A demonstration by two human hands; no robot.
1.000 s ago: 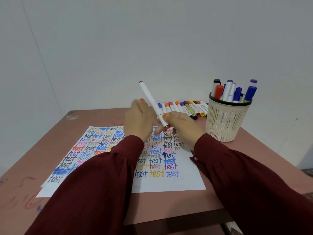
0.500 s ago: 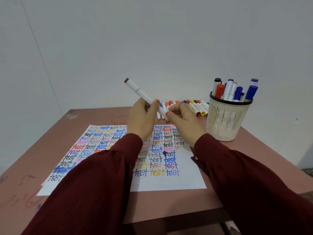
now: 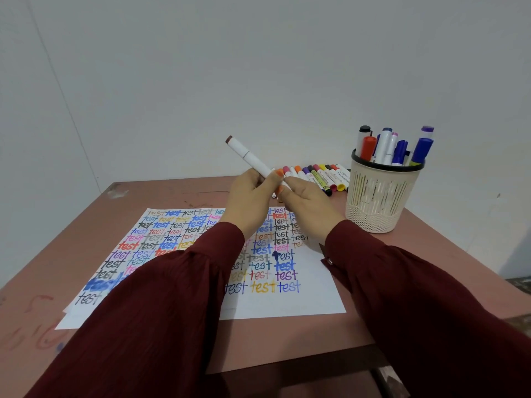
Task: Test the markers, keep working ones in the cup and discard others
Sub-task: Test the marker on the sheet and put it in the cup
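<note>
You hold the white marker (image 3: 247,155) tilted, brown end up-left, above the paper (image 3: 287,300). Your left hand (image 3: 250,196) has its fingers wrapped round the barrel. Your right hand (image 3: 307,202) pinches the lower end, and the cap there is hidden. Looks like uncapping: pull straight along the barrel, no bending. Write in the blank strip at the sheet's bottom. The cup (image 3: 379,202) stands to the right on the worktop (image 3: 431,254). Readable: "test", repeated in many colours. Labels on the loose marker row (image 3: 321,176) are too small.
</note>
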